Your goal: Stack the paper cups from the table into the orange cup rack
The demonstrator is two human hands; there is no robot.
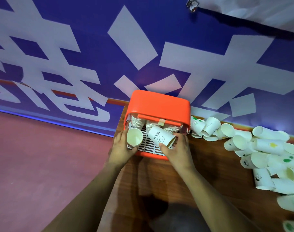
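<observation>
Left hand (124, 148) grips an open cup (134, 137), right hand (177, 148) grips a HELLO cup (161, 137), both over the tray of the orange rack (158, 104). Risk: tilted HELLO cup may snag the stacks (137, 122) inside instead of nesting; many loose cups (260, 148) remain on the table (209, 164)

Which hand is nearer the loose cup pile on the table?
Right. The right hand, gripping the HELLO cup, is at the orange rack on the pile's side; the left hand, holding a plain cup, is at the rack's far edge.
</observation>
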